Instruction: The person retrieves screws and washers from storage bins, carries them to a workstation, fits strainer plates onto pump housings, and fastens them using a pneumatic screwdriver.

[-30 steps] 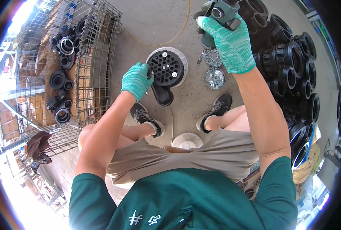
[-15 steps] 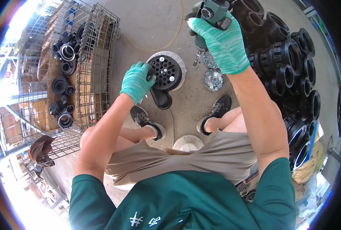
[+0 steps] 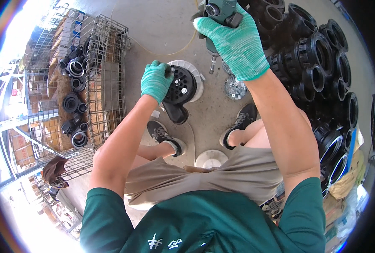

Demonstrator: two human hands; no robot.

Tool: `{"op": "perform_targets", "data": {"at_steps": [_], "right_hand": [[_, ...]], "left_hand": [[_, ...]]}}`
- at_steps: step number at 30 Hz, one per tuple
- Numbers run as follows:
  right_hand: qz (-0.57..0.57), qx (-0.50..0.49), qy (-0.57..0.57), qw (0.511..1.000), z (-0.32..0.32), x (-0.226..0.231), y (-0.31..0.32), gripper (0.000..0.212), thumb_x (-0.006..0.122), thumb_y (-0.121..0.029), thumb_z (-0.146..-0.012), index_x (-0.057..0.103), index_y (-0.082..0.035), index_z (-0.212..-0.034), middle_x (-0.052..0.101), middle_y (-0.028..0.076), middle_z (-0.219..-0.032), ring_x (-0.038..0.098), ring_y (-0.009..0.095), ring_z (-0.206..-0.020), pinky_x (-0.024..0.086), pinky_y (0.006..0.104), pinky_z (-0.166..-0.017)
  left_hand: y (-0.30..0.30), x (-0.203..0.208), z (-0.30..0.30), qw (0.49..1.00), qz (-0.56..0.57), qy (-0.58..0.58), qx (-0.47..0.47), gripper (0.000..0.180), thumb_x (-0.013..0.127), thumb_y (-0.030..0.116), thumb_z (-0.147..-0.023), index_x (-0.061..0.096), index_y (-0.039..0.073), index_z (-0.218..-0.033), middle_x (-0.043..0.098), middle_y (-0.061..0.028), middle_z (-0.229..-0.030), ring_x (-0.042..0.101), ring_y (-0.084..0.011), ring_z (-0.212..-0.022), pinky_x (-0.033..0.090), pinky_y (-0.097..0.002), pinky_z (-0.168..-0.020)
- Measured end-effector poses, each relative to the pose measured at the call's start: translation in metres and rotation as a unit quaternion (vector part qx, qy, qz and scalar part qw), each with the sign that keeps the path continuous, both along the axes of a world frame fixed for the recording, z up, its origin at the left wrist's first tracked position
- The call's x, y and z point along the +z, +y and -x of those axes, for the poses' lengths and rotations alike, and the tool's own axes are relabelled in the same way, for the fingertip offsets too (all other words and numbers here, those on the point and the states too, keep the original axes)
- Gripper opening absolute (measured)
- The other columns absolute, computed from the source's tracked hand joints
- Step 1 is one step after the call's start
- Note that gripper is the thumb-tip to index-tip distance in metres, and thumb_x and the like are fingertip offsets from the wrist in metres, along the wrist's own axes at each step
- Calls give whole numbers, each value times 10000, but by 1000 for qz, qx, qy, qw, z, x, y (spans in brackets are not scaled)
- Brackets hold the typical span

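Observation:
My right hand (image 3: 240, 48), in a green knit glove, is wrapped round a dark green power driver (image 3: 223, 17). Its bit (image 3: 212, 65) points down toward me, apart from the work. My gloved left hand (image 3: 157, 80) is closed, thumb and fingers together at the left rim of a black round part with many holes (image 3: 189, 79). What they pinch is dark and partly hidden. A bolt (image 3: 172, 69) shows right at the fingertips; two more bolt heads (image 3: 184, 90) stand on its face. A black curved outlet (image 3: 177, 114) juts toward me. The part lies on a white round bucket (image 3: 199, 90).
Clear containers of small metal hardware (image 3: 235, 87) stand on the floor right of the bucket. Black pipe fittings (image 3: 313, 67) are piled on the right. A wire cage (image 3: 107, 71) with more fittings is on the left. A thin yellow hose (image 3: 162, 54) crosses the floor beyond.
My left hand has shifted up along the rim to the far bolt. The right hand with the driver has moved a little left and away from me.

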State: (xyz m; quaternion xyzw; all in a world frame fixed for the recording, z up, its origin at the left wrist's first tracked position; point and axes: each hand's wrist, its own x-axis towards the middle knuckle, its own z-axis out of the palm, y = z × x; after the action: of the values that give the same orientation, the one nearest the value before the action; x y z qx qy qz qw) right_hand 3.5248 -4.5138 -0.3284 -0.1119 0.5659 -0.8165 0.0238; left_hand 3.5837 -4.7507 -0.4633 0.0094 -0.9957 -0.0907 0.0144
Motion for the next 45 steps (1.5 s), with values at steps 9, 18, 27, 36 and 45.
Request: {"op": "perform_targets", "data": {"at_steps": [9,18,27,36,45], "right_hand": [[7,3,3,1000,1,-4,-4,258,713,16,-844,632,-73,-1072,603,-72,-865,561,38,-776,475,224,-725],[-67,19,-9,998,13,-19,-4,298,715,-20,-850,634,-65,-1133,609,-69,-882,567,41,-792,478,221,-729],[-231,28,-100,967,17,-65,-12,272,766,-218,-835,618,-46,-985,636,43,-781,596,134,-640,518,311,-615],[-501,61,-225,834,3,-236,-39,493,733,-254,-779,581,6,-1169,674,255,-1121,664,394,-1047,523,435,-910],[-597,45,-260,757,-106,-390,-40,599,775,-191,-766,524,-46,-1290,630,241,-1210,605,412,-1138,491,478,-956]], "left_hand": [[7,6,-8,1000,28,1,-12,204,709,216,-841,726,102,-1009,640,-102,-1084,593,-340,-1038,513,-418,-913],[19,4,-48,985,-51,55,-157,245,780,132,-731,738,134,-972,655,-101,-1185,597,-361,-1110,505,-478,-935],[7,-3,-44,977,-39,56,-200,287,776,139,-682,744,202,-960,651,-43,-1195,572,-336,-1156,457,-501,-959],[16,-20,-51,986,-82,80,-121,281,766,197,-667,728,199,-945,622,-28,-1226,488,-355,-1248,265,-603,-1092],[21,-24,-52,987,-109,80,-89,257,754,189,-670,712,177,-924,602,-57,-1241,468,-346,-1286,210,-628,-1114]]}}
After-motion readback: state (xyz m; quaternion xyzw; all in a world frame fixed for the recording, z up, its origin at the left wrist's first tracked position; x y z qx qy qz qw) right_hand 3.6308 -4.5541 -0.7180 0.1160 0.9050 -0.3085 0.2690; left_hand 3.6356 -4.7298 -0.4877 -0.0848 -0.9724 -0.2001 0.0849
